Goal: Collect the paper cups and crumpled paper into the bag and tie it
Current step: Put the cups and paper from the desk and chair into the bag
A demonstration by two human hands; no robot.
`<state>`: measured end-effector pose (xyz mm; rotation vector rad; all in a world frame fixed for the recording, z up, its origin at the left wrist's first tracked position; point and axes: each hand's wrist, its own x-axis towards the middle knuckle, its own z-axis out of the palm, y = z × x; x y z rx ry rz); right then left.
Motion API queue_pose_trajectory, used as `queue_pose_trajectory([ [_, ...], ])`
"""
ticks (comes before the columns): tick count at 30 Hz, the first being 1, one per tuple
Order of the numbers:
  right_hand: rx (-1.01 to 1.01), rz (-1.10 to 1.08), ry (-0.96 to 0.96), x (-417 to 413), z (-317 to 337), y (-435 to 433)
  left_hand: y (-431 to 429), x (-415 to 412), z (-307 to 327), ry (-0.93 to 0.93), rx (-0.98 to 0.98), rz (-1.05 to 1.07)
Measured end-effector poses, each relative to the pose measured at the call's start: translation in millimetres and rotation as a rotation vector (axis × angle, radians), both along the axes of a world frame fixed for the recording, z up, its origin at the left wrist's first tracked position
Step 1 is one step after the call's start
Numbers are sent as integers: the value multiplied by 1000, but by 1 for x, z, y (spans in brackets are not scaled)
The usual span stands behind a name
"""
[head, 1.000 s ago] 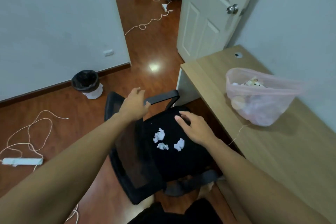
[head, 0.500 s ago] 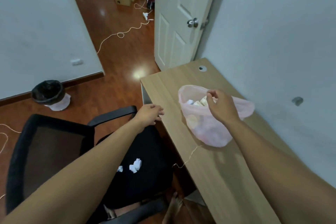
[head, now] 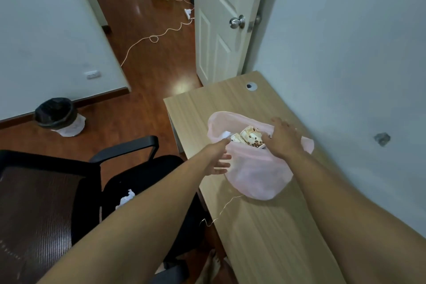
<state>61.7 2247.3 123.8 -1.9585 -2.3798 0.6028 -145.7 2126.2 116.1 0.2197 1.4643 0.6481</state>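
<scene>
Both arms reach out over the wooden desk point(head: 265, 242) to a pink bag point(head: 258, 177). The bag lies on the desk near the wall, and its mouth is open to the top.

The left hand point(head: 217, 159) is at the near side of the bag. The palm faces the bag. The lower fingers point(head: 224, 164) are stretched out and touch the bag's side, and the top one sits right at the rim. I cannot tell if this hand pinches the rim or only touches it.

The right hand point(head: 282, 138) lies over the far side of the bag's mouth, with its back up. Its fingers are spread out on the far rim and the thumb points into the opening. I cannot tell if it grips the plastic.

Paper cups point(head: 250, 137) with brown spots show inside the bag, between the two hands. A piece of crumpled paper point(head: 128, 198) lies on the seat of the black chair point(head: 57, 191), under the left arm.

A thin white string point(head: 227, 208) runs from the bag to the desk's edge. A black bin point(head: 56, 113) stands on the floor by the wall.
</scene>
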Motion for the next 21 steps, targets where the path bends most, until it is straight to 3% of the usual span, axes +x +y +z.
queue_pose_trajectory([
  [8,-146,-84,-88,0,-29,18,30,33,-39,-57,-88,266],
  [15,-88,-115,240,-15,-18,5,-4,18,-28,-102,98,525],
  [21,-84,-51,370,-56,33,-27,-54,-42,3,-118,246,589],
])
